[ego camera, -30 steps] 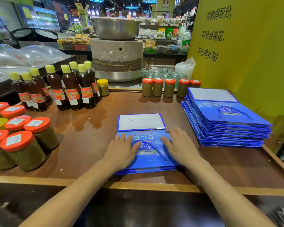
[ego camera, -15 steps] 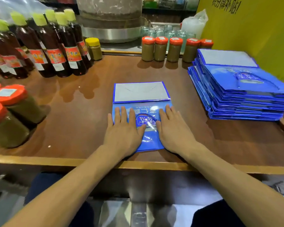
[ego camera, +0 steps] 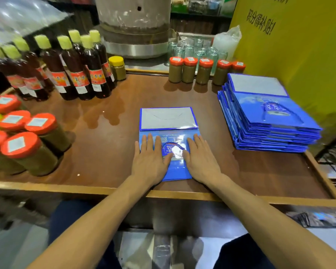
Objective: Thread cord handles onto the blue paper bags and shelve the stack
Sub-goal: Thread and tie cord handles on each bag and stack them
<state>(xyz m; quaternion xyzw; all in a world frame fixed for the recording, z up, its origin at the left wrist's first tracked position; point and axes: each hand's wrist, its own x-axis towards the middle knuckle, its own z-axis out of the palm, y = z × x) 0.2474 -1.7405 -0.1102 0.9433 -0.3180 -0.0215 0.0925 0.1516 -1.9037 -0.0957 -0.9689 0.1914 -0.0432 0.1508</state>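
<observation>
Left hand (ego camera: 150, 162) and right hand (ego camera: 199, 161) press flat, fingers straight, on blue paper bag (ego camera: 176, 171).

Your left hand (ego camera: 149, 164) and right hand (ego camera: 200, 162) are bare, as are both forearms (ego camera: 97, 216). Your legs wear what looks like dark navy trousers (ego camera: 70, 226).

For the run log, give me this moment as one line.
phase: flattening | left hand: flat on blue paper bag | right hand: same | cord handle: between hands | stack: far right
</observation>
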